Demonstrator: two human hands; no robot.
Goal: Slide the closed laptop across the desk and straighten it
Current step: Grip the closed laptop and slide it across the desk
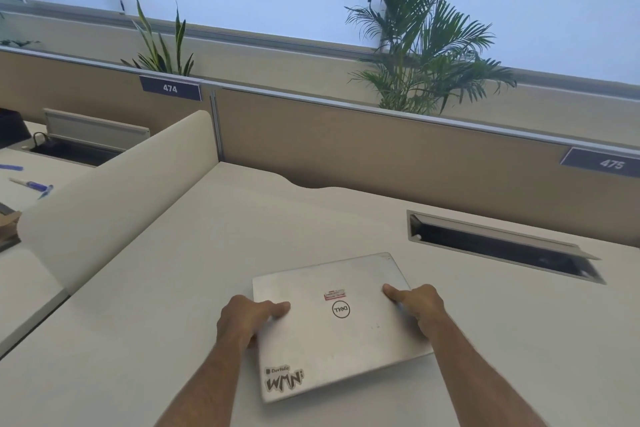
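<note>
Low in the centre of the frame, a closed silver laptop (341, 326) lies flat on a pale desk (173, 288), its edges skewed against the desk's lines so that its far right corner points toward the upper right. A person's left hand (247, 321) clasps the lid's left edge, thumb laid on top and fingers curled down over the side. The right hand (417, 305) grips the right edge the same way, thumb (393, 291) pressed on the lid and the other fingers wrapped around the rim. Both bare forearms reach in from the bottom of the frame. A round logo sits mid-lid, a small red-and-white label just above it, and a lettered sticker (284, 380) marks the near left corner. To the right, above the laptop, a cable hatch (502, 246) stands open in the desktop. A tan partition (381, 146) runs behind, bearing number plates reading 474 (170, 88) and 475 (611, 163). A palm plant (422, 42) rises beyond it at upper right, and pens (33, 184) lie on the neighbouring desk at far left.
</note>
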